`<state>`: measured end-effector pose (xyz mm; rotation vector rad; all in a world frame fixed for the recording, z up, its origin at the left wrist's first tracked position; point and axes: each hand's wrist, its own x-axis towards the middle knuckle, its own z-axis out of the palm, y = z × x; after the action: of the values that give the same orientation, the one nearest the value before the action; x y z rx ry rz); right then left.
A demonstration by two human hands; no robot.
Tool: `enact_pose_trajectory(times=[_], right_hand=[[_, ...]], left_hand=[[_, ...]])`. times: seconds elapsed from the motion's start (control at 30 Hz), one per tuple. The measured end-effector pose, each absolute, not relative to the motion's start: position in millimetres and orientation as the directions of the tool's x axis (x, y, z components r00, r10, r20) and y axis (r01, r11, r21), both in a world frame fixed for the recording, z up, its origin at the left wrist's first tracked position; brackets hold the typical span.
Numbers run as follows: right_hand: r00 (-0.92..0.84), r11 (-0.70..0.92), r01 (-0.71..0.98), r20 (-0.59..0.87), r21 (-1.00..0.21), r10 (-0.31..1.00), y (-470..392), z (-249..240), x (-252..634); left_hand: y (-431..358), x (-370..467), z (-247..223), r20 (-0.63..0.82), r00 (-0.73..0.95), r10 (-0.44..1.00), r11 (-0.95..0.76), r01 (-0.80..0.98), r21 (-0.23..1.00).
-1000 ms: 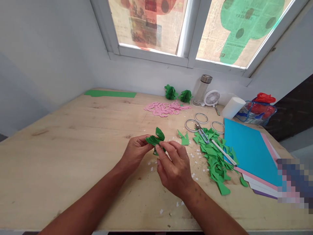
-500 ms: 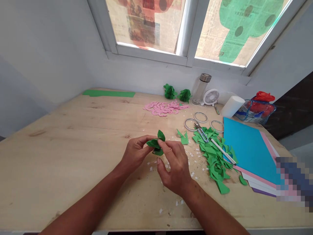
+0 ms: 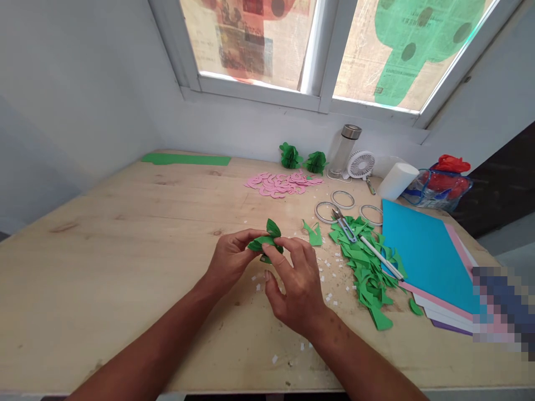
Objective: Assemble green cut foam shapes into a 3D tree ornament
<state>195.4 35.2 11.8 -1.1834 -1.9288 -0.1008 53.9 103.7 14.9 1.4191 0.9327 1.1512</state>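
A green layered paper piece (image 3: 262,243) with several leaf-like folds is pinched by my left hand (image 3: 230,257) above the middle of the table. My right hand (image 3: 296,278) is at its right side, with the index finger laid on the folds. The thumb of that hand stands apart, below the paper. Part of the piece is hidden behind my right fingers. Small white paper bits (image 3: 258,287) lie scattered on the wood beneath my hands. A cut green scrap (image 3: 312,233) rests just beyond the right hand.
Green offcuts (image 3: 368,278) are heaped on the right, with thread snips (image 3: 345,226) and a white pen (image 3: 381,258) on them. Tape rolls (image 3: 343,199), coloured sheets (image 3: 426,250), pink cutouts (image 3: 280,185), two green paper balls (image 3: 290,156), a bottle (image 3: 343,153) and a small fan (image 3: 361,165) surround them.
My right fingers have shifted slightly left over the green paper piece, and its folds have turned a little. The left hand has kept its grip.
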Motion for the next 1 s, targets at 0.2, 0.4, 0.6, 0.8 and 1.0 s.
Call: enact_pose_trajectory(times=[0.2,0.4,0.6,0.8,1.0], right_hand=[[-0.195,0.578,0.745,0.72,-0.333,0.666,34.3,9.9,194.7],[-0.186,0.606,0.71,0.734,-0.359,0.653,33.5,11.0,194.9],[-0.091,0.583,0.656,0.716,-0.479,0.692,33.7,9.9,194.9],[-0.093,0.547,0.685,0.688,-0.48,0.72,33.4,9.1,193.9],[-0.152,0.531,0.751,0.681,-0.392,0.717,32.3,8.8,192.0]], left_hand=[[105.6,51.7,11.3,0.175,0.29,0.941,-0.154,-0.092,0.984],[106.4,51.2,9.2,0.163,0.314,0.935,-0.129,-0.128,0.983],[105.0,52.8,6.9,0.156,0.322,0.934,-0.131,-0.1,0.986],[106.3,52.9,4.3,0.158,0.303,0.94,-0.14,-0.082,0.987],[106.2,51.4,5.4,0.199,0.246,0.949,-0.188,-0.069,0.98]])
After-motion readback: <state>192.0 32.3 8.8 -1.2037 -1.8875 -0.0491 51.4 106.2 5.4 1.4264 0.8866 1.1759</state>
